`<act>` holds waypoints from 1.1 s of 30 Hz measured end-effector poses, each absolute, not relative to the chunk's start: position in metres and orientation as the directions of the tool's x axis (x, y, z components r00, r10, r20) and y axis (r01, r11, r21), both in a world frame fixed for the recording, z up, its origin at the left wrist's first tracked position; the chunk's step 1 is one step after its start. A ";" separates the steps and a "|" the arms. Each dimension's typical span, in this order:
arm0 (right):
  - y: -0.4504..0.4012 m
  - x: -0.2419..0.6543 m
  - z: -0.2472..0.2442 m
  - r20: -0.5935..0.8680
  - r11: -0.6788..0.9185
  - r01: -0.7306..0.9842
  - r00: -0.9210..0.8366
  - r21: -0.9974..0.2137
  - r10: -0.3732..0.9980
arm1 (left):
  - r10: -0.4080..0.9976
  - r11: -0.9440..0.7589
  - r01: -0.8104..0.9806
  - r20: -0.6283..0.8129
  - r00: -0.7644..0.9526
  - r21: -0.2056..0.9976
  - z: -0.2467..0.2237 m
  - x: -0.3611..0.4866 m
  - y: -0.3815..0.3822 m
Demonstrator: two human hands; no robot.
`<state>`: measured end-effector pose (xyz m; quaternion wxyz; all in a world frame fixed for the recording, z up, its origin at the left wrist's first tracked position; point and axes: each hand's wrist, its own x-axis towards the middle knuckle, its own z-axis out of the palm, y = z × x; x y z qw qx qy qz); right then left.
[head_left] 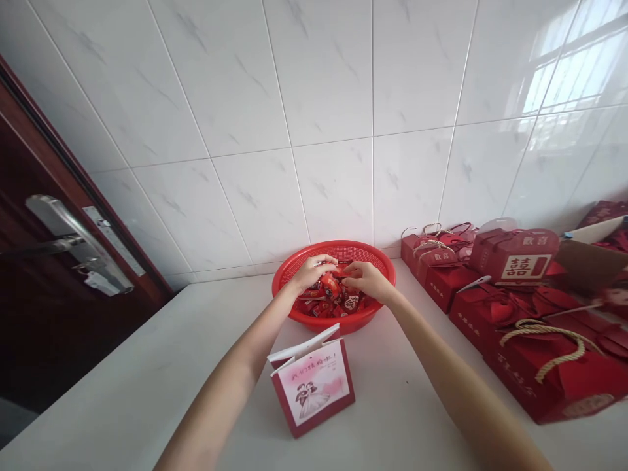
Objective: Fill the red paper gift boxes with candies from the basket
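A round red plastic basket [383,261] stands against the tiled wall, with many red-wrapped candies [350,302] inside. Both of my hands reach into it from either side. My left hand [314,271] has its fingers bent around the edge of a shiny orange-red wrapped candy [331,286]. My right hand [367,280] faces it with thumb and fingers pinched on red wrapping; the fingertips are partly hidden. Between my forearms, in front of the basket, a small red and white paper gift box [316,387] stands with its top open and a printed wedding couple on its front.
Several red gift boxes with rope handles [540,353] fill the right side of the white tabletop [210,340]. A smaller red box [515,258] rests on top of them. At the far left is a dark wooden door [39,314] with a metal handle [81,242].
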<state>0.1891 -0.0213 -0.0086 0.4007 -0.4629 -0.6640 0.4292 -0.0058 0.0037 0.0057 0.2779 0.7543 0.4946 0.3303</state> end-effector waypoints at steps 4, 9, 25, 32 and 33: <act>-0.022 0.189 -0.009 0.142 0.210 0.318 -0.223 -0.925 0.964 | 0.943 -0.328 0.685 0.177 0.284 0.650 -0.004 -0.012 0.009; -0.020 0.189 -0.011 0.163 0.218 0.330 -0.188 -0.918 0.969 | 0.903 -0.412 0.739 0.132 0.408 0.533 -0.003 -0.008 0.005; -0.014 0.188 -0.016 0.192 0.206 0.277 -0.076 -0.938 0.978 | 0.730 -0.559 0.638 -0.052 0.682 0.529 -0.019 0.015 0.007; -0.014 0.189 -0.017 0.200 0.230 0.188 -0.167 -0.955 0.966 | 0.808 -0.558 0.492 0.302 0.506 0.668 -0.007 0.014 0.011; -0.014 0.189 -0.016 0.208 0.240 0.167 -0.191 -0.956 0.959 | 0.812 -0.554 0.475 0.318 0.490 0.683 -0.007 0.013 0.012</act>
